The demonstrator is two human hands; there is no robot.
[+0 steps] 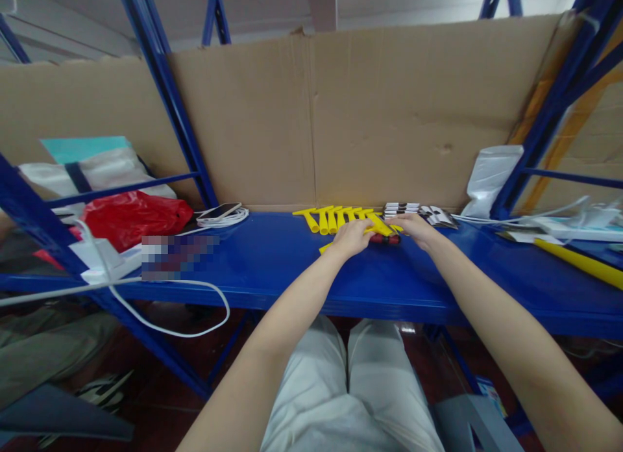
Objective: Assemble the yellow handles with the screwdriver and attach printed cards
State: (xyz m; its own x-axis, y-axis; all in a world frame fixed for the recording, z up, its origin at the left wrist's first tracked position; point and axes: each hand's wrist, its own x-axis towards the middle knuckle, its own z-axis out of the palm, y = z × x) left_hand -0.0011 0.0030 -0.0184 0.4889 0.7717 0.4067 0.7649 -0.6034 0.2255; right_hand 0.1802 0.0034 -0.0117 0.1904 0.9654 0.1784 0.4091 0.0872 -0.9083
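Observation:
On the blue shelf, my left hand [351, 238] has its fingers closed around a yellow T-shaped piece [380, 225]. My right hand [413, 228] pinches at the right end of that same piece, its fingertips partly hidden. Just beneath the two hands lies a dark red and black object [388, 239], whose kind I cannot make out. Several matching yellow T-shaped pieces [333, 221] stand in a row behind my left hand. Another bit of yellow [325, 249] shows under my left wrist. Behind my right hand are several small black-and-white packets [402, 209].
A cardboard panel [389, 114] backs the blue shelf [282, 257]. To the left lie a phone [221, 211], a coiled white cable [228, 219] and a red plastic bag [136, 215]. A white pouch [491, 179] and a long yellow item [579, 262] are at right. Blue posts flank the space.

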